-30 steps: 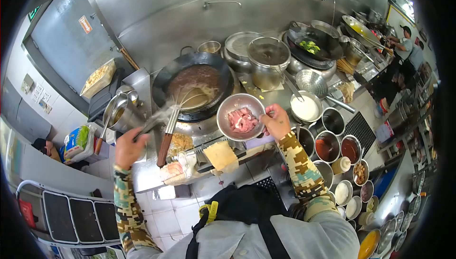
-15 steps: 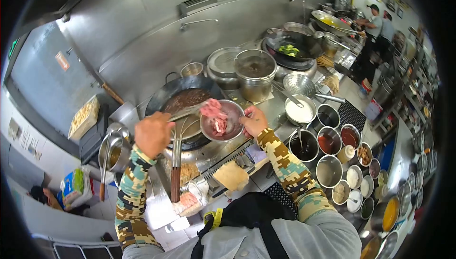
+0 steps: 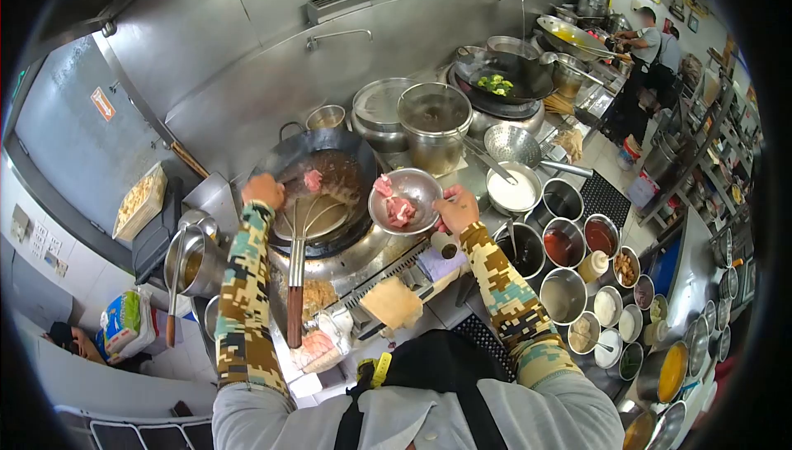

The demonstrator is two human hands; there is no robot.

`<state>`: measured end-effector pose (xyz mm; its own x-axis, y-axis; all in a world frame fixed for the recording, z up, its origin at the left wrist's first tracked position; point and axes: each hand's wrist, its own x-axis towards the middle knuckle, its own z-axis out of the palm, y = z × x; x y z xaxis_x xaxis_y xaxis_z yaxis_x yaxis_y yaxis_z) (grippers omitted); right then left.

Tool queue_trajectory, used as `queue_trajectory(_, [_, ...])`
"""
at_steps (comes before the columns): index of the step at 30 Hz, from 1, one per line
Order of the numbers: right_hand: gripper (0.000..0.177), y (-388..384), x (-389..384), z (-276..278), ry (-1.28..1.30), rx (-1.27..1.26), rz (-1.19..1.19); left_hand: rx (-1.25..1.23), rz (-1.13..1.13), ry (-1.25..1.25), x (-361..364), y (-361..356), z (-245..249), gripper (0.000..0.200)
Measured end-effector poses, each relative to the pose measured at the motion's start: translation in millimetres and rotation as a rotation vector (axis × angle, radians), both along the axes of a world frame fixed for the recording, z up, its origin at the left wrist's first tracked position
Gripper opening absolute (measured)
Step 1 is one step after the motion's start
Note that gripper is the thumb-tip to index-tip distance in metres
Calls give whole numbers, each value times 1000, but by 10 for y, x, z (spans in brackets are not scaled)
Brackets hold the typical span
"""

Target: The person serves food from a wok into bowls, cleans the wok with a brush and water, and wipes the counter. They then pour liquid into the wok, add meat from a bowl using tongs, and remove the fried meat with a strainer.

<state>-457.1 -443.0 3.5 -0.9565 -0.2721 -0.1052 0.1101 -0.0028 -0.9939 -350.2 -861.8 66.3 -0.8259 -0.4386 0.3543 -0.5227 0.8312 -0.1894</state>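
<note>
My left hand (image 3: 264,192) is closed over the left side of the wok (image 3: 285,161), round a thin metal tool that looks like tongs. A piece of raw red meat (image 3: 313,179) shows at the tool's far end, above dark liquid (image 3: 338,168). My right hand (image 3: 459,209) grips the right rim of a metal bowl (image 3: 425,190), tilted beside the wok. More raw meat (image 3: 400,212) lies in this bowl. A round strainer with a wooden handle (image 3: 295,318) rests across the wok's near side.
A tall metal pot (image 3: 436,145) and a lidded pot (image 3: 384,108) stand behind. Another wok (image 3: 528,79) holds green vegetables. White liquid fills a pan (image 3: 513,194) at right, with several sauce containers (image 3: 563,244) nearby. Two people (image 3: 648,42) stand far right.
My left hand has moved forward and left, carrying a piece of meat from the bowl to over the wok. My right hand and the bowl have shifted slightly right.
</note>
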Motion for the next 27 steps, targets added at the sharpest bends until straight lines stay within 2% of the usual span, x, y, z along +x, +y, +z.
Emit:
queue_trajectory(1, [25, 42, -33, 34, -3, 1, -13, -42, 37, 28, -90, -10, 50, 36])
queue_trajectory(3, [25, 139, -57, 139, 36, 21, 21, -50, 24, 11, 13, 242, 711, 39])
queue_trajectory(5, [25, 222, -43, 312, 41, 29, 54, -111, -99, 27, 242, 533, 1270, 36])
queue_trajectory(7, [26, 268, -66, 367, 44, -22, 94, -121, -547, 161, 608, 1083, 1589, 31])
queue_trajectory(9, [27, 278, -61, 412, 66, 28, 134, -156, -634, 152, 784, 1585, 1554, 27])
queue_trajectory(11, [26, 252, -45, 404, 81, 50, 158, -122, -576, -11, 835, 1995, 1462, 25])
queue_trajectory(12, [26, 241, -15, 421, 94, 66, 174, -179, -573, -18, 786, 2066, 1336, 21])
queue_trajectory(16, [24, 164, -22, 339, 104, 114, 240, -303, -590, -106, 709, 2044, 970, 12])
queue_trajectory(23, [26, 26, -109, 210, 68, 96, 157, -201, -513, -41, 824, 1887, 1204, 16])
queue_trajectory(27, [25, 16, -172, 178, 84, 75, 159, -91, -474, -111, 879, 1914, 1251, 25])
